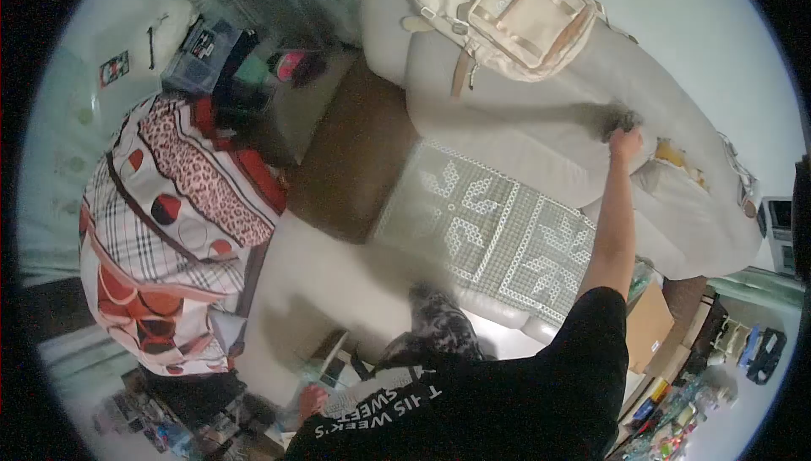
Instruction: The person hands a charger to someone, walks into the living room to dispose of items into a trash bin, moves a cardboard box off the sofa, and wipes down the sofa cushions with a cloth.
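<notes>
My right hand [625, 143] reaches far out over the light grey sofa [498, 119], fingers closed round a small dark, crumpled thing that looks like a cloth [621, 125]. That cloth is against the sofa's backrest, and its exact kind is too blurred to make out. My left hand [313, 400] is low at the left, beside my black shirt, its fingers partly hidden and too blurred to read. Between my body and the backrest, a grey-and-white patterned mat [481, 216] covers the seat. One patterned trouser knee [441, 321] shows at the near edge of the seat.
A cream backpack [528, 17] rests on top of the sofa. A large bundle with a patterned cover [182, 233] stands at the left. At the lower right are a cardboard box [649, 326] and many small goods. A plastic bin [198, 55] sits at the far left.
</notes>
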`<state>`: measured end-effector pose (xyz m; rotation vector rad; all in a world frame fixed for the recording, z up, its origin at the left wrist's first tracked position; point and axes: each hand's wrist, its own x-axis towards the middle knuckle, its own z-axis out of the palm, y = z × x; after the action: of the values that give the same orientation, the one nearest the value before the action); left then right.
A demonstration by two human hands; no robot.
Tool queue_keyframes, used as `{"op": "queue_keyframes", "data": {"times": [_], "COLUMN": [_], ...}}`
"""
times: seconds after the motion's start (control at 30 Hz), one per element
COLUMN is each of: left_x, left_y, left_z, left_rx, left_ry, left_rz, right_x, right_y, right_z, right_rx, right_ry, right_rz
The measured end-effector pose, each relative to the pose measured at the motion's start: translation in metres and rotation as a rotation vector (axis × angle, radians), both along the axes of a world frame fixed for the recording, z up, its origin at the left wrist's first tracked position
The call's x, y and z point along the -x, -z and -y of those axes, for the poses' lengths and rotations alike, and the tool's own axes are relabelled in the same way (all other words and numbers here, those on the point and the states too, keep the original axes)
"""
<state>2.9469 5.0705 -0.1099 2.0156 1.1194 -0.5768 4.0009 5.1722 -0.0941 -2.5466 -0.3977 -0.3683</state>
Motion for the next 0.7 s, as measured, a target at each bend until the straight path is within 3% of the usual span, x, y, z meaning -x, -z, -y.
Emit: {"op": "queue_keyframes", "data": {"times": [0.17, 0.23, 0.47, 0.5, 0.57, 0.6, 0.63, 0.67, 0.7], "left_x": [-0.006, -0.009, -0.022, -0.028, -0.040, -0.040, -0.042, -0.042, -0.046], "left_y": [-0.024, -0.035, -0.066, -0.068, -0.068, -0.064, -0.057, -0.056, -0.064], "left_z": [-0.032, -0.048, -0.078, -0.089, -0.120, -0.125, -0.129, -0.132, -0.141], "left_rx": [0.347, 0.480, 0.825, 0.820, 0.641, 0.627, 0.526, 0.425, 0.411], "left_ry": [-0.661, -0.929, -1.926, -1.932, -1.606, -1.610, -1.439, -1.267, -1.268], "left_rz": [-0.005, -0.025, -0.037, -0.051, 0.054, 0.054, 0.078, 0.094, 0.096], "right_x": [0.015, 0.039, 0.082, 0.097, 0.132, 0.147, 0.165, 0.190, 0.237], "right_y": [0.004, 0.017, -0.001, 0.008, 0.029, 0.056, 0.097, 0.145, 0.076], "right_z": [-0.094, -0.129, -0.141, -0.148, -0.162, -0.166, -0.171, -0.177, -0.188], "right_rx": [0.195, 0.152, 0.009, 0.015, -0.349, -0.236, -0.123, -0.282, -0.070], "right_ry": [0.032, -0.068, -0.184, -0.185, -0.249, -0.366, -0.485, -0.602, -0.684], "right_rz": [0.073, 0.283, 0.222, 0.210, 0.115, -0.070, -0.248, -0.635, -0.608]}}
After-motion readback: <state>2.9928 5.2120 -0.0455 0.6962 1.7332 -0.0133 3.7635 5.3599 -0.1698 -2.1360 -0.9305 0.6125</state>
